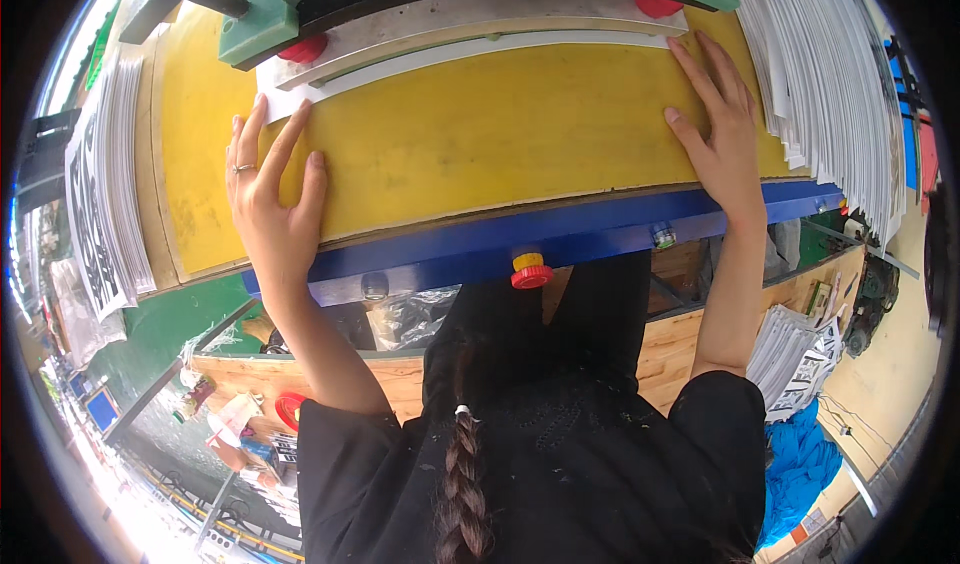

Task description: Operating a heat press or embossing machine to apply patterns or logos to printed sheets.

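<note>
A white sheet [345,83] lies at the far side of a yellow work surface [490,124], mostly hidden beneath a long metal bar [470,24]. Fingers spread, my left hand [272,189] rests on the yellow surface, its fingertips at the sheet's left corner. At the other end, my right hand [722,129] is also spread, its index fingertip touching the sheet's right corner. Neither hand grips anything; both thumbs lie over the yellow surface.
Stacks of printed sheets stand at left [105,184] and right [815,74]. Green blocks [262,19] flank the dark frame above the bar. Along the near edge runs a blue beam [440,249] with a red push button [531,276]. Blue material [805,464] lies at lower right.
</note>
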Demonstrator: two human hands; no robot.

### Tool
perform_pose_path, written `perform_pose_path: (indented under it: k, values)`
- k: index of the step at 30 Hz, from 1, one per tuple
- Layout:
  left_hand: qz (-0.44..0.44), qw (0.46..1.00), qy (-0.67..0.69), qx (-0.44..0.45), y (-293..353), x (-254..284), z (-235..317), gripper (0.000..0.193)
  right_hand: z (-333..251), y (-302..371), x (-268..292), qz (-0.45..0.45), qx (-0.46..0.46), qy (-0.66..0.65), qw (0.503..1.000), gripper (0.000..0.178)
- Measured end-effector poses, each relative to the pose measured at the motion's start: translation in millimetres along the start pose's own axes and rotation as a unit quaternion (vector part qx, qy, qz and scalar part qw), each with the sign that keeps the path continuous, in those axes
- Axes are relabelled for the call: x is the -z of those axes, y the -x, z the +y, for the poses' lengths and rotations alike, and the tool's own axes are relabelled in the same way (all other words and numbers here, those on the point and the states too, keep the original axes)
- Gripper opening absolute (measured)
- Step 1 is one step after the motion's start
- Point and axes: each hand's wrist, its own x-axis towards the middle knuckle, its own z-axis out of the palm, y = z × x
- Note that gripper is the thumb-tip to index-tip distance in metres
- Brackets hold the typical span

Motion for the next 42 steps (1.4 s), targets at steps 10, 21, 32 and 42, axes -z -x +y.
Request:
perform_pose_path:
  k: [10,21,32,42]
  values:
    - [-0.001,1.0,-0.004,0.003,0.6,-1.3,-1.0,0.042,1.4,0.8,-0.5,0.0,0.004,0.012,1.0,0.061]
    - [-0.004,1.0,0.006,0.002,-0.3,-0.2,0.6,0.043,0.8,-0.4,0.2,0.01,0.009,-0.014,1.0,0.061]
    - [-0.01,1.0,0.011,-0.011,-1.3,0.8,-2.5,0.044,-1.5,-0.3,-0.1,0.022,-0.001,-0.01,1.0,0.06]
    - [-0.009,1.0,0.005,-0.02,-2.0,0.5,-3.6,0.044,-0.4,-0.4,-0.7,0.023,-0.007,-0.018,1.0,0.06]
